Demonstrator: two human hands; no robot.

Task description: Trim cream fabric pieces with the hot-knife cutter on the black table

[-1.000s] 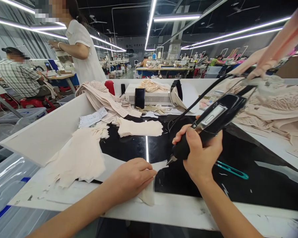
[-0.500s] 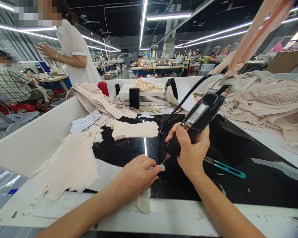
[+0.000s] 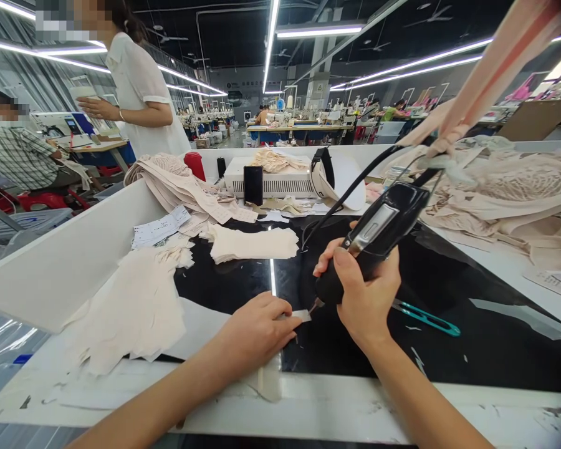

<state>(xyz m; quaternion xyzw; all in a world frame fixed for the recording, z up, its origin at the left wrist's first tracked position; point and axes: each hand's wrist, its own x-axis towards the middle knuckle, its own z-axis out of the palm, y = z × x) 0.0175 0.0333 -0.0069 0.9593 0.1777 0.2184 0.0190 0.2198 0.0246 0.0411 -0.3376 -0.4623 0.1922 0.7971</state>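
Note:
My right hand (image 3: 367, 287) is wrapped round a black corded hand tool (image 3: 378, 231) with a thin metal tip that points down and left. Pink fabric strips tied to its upper end run up out of view. The tip meets, or nearly meets, the end of a small whitish strip (image 3: 303, 315) on the black work surface (image 3: 346, 349). My left hand (image 3: 262, 327) presses that strip down with its fingers together; most of the strip is hidden beneath them. To the right of my right hand lie thread snips (image 3: 430, 318) with a teal handle.
Cream fabric pieces lie in a fanned pile (image 3: 135, 305) and a neat stack (image 3: 255, 243). A phone (image 3: 253, 185) leans on a white vented box (image 3: 280, 178) at the back. Beige garments (image 3: 505, 199) heap up at right. A person in white (image 3: 143, 93) stands beyond the left partition (image 3: 70, 262).
The tool and my right hand have shifted slightly right, its tip staying by the strip's end. My left hand has hardly moved. The standing person's arm has moved a little to the right.

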